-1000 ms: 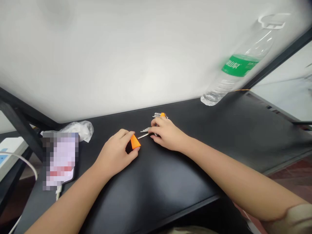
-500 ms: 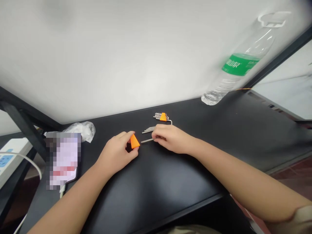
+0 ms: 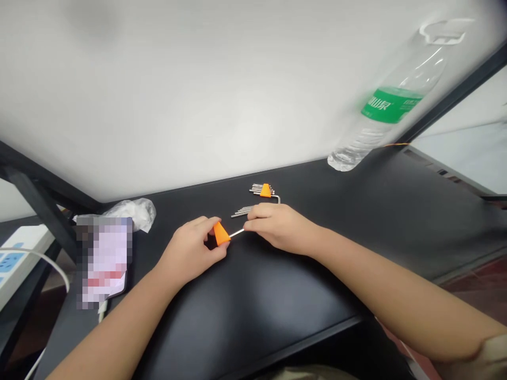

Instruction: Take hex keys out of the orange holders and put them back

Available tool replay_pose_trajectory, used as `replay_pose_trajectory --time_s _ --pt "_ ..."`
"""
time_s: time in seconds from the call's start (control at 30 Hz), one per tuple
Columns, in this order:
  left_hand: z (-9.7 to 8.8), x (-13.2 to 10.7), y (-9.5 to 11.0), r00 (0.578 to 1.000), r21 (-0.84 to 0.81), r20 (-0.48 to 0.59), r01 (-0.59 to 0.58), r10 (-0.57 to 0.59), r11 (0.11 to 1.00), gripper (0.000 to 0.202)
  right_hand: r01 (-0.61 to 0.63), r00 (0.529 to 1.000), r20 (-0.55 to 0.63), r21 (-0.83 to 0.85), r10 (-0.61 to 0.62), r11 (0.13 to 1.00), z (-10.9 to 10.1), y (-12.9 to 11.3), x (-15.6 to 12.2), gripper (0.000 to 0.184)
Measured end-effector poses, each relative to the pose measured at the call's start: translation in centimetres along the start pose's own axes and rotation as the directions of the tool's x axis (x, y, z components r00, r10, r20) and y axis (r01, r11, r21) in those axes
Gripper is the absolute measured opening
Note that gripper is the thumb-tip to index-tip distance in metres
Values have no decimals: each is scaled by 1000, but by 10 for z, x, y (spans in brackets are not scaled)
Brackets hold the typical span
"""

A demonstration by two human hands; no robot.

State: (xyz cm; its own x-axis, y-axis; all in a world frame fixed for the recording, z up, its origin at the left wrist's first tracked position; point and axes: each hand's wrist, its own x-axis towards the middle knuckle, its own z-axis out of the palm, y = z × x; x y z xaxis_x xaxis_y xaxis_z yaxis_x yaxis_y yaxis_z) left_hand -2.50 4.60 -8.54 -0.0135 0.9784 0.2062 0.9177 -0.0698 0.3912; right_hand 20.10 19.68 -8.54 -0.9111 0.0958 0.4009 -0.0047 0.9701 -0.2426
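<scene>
Your left hand point(image 3: 196, 245) grasps the orange holder point(image 3: 222, 233) between thumb and fingers, so the holder sits at the front of this grip, around the middle of the black table point(image 3: 245, 316). Your right hand point(image 3: 273, 227) pinches a metal key point(image 3: 236, 233); its free end meets the holder's lower corner, but whether it is inside, I cannot tell. Toward the table's back edge lie loose keys point(image 3: 241, 211), then a second orange holder point(image 3: 265, 190) carrying keys.

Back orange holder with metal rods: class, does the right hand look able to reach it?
Probably yes: the right hand is close to the back orange holder and nothing tall stands between them, but it might first need to release the metal rod.
</scene>
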Motion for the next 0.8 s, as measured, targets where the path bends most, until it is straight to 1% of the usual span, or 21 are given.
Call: replay_pose_trajectory --time_s 0.07,0.1,0.2,0.27,0.33,0.4,0.47,0.5,0.57,0.63,0.8 --pt "1 0 1 1000 -12 -7 -14 14 1000 38 26 999 27 -34 -25 999 1 -10 1 30" --pt "1 -1 2 1000 -15 -11 -23 23 1000 37 40 998 45 -15 -40 999 2 -16 2 30" --pt "2 -1 4 998 -19 -19 -53 52 998 36 78 995 51 186 -89 979 5 -27 2 32" --pt "2 -1 4 998 -19 -16 -65 65 998 37 58 998 -6 270 -59 961 6 -25 1 31" --pt "3 -1 4 998 -8 -4 -68 68 998 38 -15 996 -83 236 36 972 6 -14 -1 24" --pt "3 -2 5 998 4 16 -64 64 998 41 -136 981 -122 143 154 980 5 2 -3 19" --pt "4 -2 5 998 4 34 -57 57 998 45 -245 964 -96 57 250 968 4 17 -5 16" --pt "5 -2 4 998 -1 41 -50 50 999 47 -279 957 -70 30 280 960 4 22 -6 14" --pt "6 -3 4 998 -17 51 -26 27 1000 52 -317 948 -15 -4 317 948 5 28 -7 12" --pt "7 -3 3 998 -45 59 3 0 999 55 -330 943 28 -29 331 944 6 28 -6 13" --pt "9 -3 0 997 -167 68 46 -35 985 57 -351 934 37 -83 355 933 10 23 -2 19"
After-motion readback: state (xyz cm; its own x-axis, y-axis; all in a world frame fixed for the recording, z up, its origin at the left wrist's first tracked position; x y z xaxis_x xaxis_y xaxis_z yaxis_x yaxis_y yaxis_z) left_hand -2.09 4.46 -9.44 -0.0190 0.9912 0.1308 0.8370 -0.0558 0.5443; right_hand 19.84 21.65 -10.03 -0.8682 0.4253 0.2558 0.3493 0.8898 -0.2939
